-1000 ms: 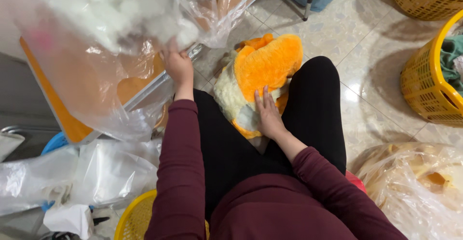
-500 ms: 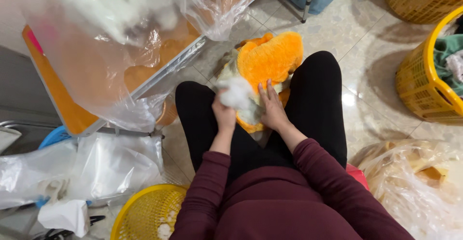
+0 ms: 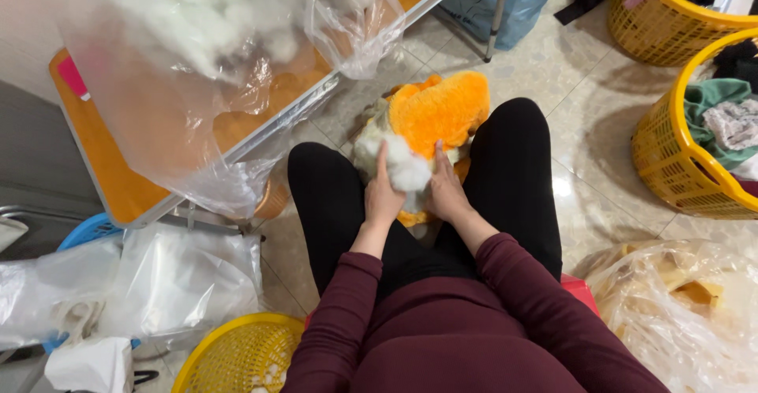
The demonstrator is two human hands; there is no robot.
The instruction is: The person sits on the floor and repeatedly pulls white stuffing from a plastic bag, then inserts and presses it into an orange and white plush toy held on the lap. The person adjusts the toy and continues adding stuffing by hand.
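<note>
While the person is sitting with knees apart on the tiled floor, both hands are working at an orange plush toy [image 3: 438,113] lying between the legs. The left hand [image 3: 384,196] is pressing a clump of white stuffing [image 3: 407,168] against the toy, fingers [image 3: 382,156] stretched forward along the clump rather than curled around it. The right hand [image 3: 446,192] is lying flat just beside it — its fingers held together, touching both the stuffing and the toy's pale underside. A big clear plastic bag of stuffing [image 3: 197,69] is sitting on an orange folding table [image 3: 103,180] to the left. Yellow baskets [image 3: 679,164] holding clothes are standing well apart on the right — another yellow basket [image 3: 237,353] is sitting near the left elbow.
</note>
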